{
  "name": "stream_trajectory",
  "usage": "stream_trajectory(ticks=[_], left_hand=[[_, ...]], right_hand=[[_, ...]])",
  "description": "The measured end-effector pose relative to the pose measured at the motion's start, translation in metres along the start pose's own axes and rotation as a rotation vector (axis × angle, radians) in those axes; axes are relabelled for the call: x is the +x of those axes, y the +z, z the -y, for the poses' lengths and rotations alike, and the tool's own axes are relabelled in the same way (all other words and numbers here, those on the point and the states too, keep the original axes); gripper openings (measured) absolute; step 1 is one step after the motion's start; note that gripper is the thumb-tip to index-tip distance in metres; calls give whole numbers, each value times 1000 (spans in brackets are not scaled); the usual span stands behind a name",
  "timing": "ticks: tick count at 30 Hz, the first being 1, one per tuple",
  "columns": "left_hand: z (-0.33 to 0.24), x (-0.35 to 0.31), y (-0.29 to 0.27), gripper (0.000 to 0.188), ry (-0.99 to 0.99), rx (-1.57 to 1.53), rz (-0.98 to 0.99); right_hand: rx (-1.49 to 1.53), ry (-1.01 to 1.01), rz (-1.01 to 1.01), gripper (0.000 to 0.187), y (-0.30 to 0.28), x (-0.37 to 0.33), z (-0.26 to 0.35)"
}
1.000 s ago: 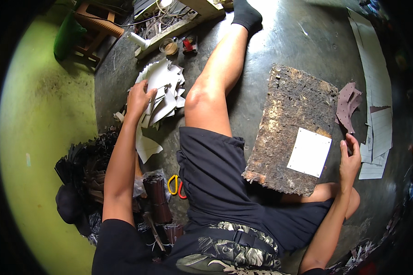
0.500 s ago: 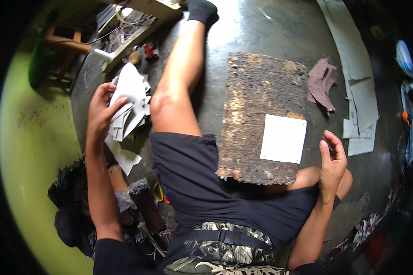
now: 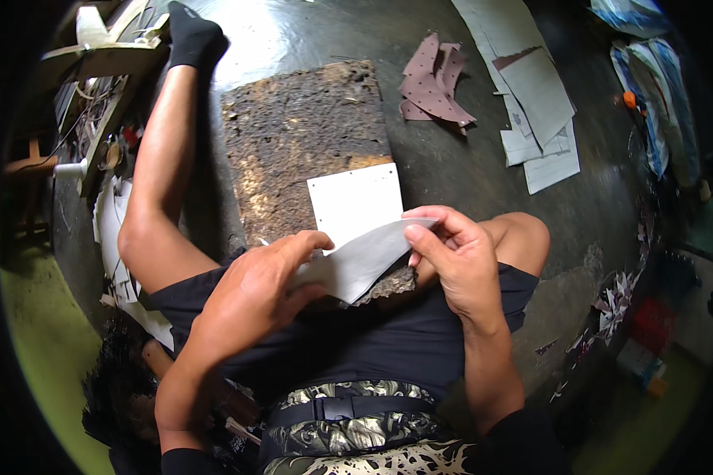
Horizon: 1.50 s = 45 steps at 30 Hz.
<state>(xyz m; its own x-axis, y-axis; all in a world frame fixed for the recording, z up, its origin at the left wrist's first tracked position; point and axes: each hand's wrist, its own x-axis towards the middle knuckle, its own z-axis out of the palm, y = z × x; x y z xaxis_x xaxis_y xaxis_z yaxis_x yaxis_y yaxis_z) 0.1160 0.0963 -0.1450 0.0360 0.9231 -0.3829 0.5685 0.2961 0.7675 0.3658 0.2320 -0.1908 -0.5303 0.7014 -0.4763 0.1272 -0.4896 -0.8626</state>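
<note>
A thin grey-white sheet bends in a shallow curve above the near end of a rough, pitted brown board. My left hand grips the sheet's left end, its fingertips partly hidden behind it. At the right end, my right hand pinches the corner between thumb and fingers. Beneath the raised sheet lies a flat white square piece with small dark dots near its corners. The lower part of that square is covered by the sheet. The board rests across my lap and reaches out over the floor.
Dusky pink cut pieces with dark dots lie right of the board. Farther right are large pale cardboard sheets. A heap of white cut pieces sits beyond my left leg, near a wooden frame. White scraps lie at right.
My left hand has come from the white heap to the board with a sheet in it. My right hand has moved inward and taken the other end. The view has swung right.
</note>
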Motion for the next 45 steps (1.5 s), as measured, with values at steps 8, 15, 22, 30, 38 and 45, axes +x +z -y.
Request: stream_trajectory(ticks=[8,15,22,30,38,45], left_hand=[[-11,67,55,38,254,10,-395],[-4,68,66,29,222,0,-439],[-15,68,63,29,177,-37,-455],[-6,72,71,24,266,50,-533],[-8,72,73,27,313,132,-551],[-10,70,71,28,324,199,-509]], right_hand=[[-105,-159,0,19,0,22,-23],[25,-10,20,17,-13,23,-19],[149,-43,35,17,-9,30,-30],[240,6,50,16,-17,33,-30],[11,74,-54,18,-7,34,-20],[56,100,-15,20,-11,36,-15]])
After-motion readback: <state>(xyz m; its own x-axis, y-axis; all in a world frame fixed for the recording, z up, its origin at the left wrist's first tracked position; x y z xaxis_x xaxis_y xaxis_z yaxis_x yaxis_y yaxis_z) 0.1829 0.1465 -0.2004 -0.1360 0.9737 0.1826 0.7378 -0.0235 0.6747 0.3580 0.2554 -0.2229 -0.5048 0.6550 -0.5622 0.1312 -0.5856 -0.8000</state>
